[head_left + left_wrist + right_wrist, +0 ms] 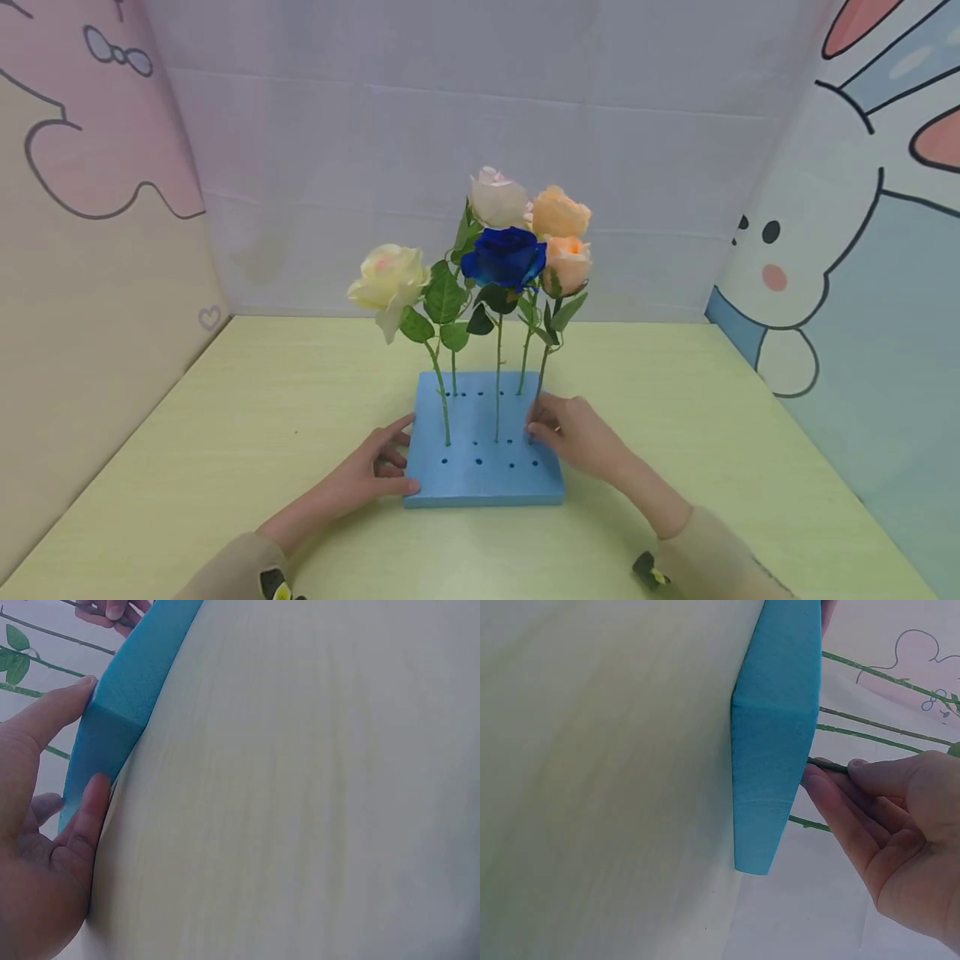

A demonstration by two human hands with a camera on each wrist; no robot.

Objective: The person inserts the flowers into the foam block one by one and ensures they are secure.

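Observation:
A light blue foam block [480, 487] with rows of small holes lies on the table. Artificial roses stand in it: a pale yellow rose [388, 283] leaning left, a blue rose [504, 258], a pinkish-white rose [497, 198] and an orange rose [558, 212] behind, and a peach rose [567, 265] at the right. My right hand [583, 437] pinches the peach rose's stem [831, 766] low down, at the block's top surface. Against the block's left side rests my left hand [366, 468], its thumb and fingers spread along the edge.
The pale wooden table [300, 375] extends on all sides of the block. A plain light curtain [337, 167] hangs at the back. Cartoon-printed panels flank the table, with a rabbit figure [806, 242] on the right one.

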